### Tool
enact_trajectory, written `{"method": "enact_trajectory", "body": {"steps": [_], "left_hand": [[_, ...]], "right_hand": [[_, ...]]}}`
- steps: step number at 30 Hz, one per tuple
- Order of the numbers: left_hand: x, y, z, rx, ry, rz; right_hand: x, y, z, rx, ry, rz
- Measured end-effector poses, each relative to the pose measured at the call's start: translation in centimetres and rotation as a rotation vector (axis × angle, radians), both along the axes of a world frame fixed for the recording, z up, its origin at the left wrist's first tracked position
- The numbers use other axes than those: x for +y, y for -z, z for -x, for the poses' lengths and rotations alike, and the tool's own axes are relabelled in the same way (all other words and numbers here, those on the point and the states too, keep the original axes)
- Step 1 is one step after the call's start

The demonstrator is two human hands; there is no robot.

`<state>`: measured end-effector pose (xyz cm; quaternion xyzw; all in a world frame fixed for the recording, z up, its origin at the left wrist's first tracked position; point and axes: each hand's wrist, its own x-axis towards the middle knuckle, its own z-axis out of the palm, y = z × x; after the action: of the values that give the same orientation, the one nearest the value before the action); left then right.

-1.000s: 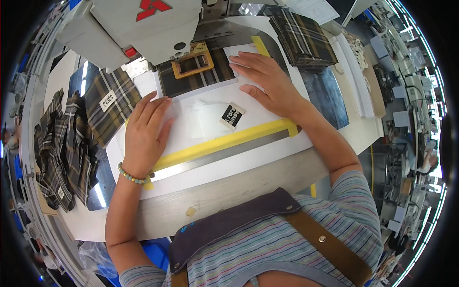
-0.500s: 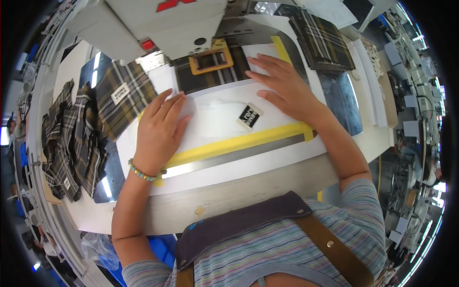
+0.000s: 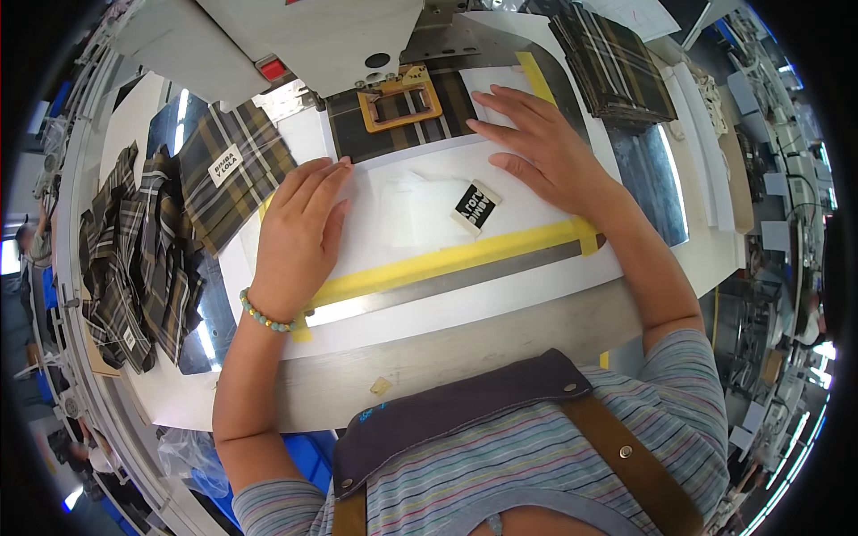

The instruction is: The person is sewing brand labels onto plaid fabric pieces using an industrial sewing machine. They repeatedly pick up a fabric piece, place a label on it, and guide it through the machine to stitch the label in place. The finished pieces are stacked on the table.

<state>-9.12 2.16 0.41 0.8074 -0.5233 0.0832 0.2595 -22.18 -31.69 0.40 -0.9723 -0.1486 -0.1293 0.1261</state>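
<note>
A dark plaid fabric piece (image 3: 346, 137) lies flat under the yellow clamp frame (image 3: 402, 122) of a sewing machine (image 3: 313, 40). At its near left corner rest the fingertips of my left hand (image 3: 299, 223), the fingers stretched out and close together. My right hand (image 3: 550, 161) is spread, with its fingertips by the fabric's right edge. Neither hand grasps anything. Between the hands, a small black-and-white label (image 3: 476, 207) lies tilted on the white work surface (image 3: 393, 214). The machine head hides the fabric's far side.
To the left are a plaid piece with a pale label (image 3: 234, 183) and a heap of crumpled plaid pieces (image 3: 143, 268). A stack of folded plaid pieces (image 3: 617, 67) stands at the far right. Yellow tape (image 3: 447, 259) runs along the near side of the work surface.
The whole view has shifted slightly. Both hands keep nearly the same places beside the fabric, and the label has not moved on the surface.
</note>
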Motion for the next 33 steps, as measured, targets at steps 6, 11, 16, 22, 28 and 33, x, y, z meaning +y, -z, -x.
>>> {"method": "enact_trajectory", "body": {"steps": [6, 11, 16, 22, 28, 33], "left_hand": [[0.1, -0.7, -0.5, 0.104, -0.009, 0.025], [0.3, -0.2, -0.4, 0.033, -0.031, 0.038], [-0.1, -0.3, -0.3, -0.032, -0.004, 0.102], [0.3, -0.9, 0.3, 0.094, -0.058, 0.184], [-1.3, -2.0, 2.1, 0.299, 0.038, 0.305], [-3.1, -2.7, 3.5, 0.489, 0.117, 0.288]], "right_hand": [[-0.6, 0.2, -0.5, -0.069, -0.011, -0.029], [0.9, -2.4, 0.4, -0.176, -0.113, -0.099], [3.2, -2.7, 1.8, 0.09, -0.115, -0.208], [2.8, -2.1, 1.1, 0.307, -0.032, -0.358], [2.5, -3.1, 1.8, 0.235, 0.012, -0.36], [2.4, -4.1, 2.1, 0.515, 0.087, -0.23]]}}
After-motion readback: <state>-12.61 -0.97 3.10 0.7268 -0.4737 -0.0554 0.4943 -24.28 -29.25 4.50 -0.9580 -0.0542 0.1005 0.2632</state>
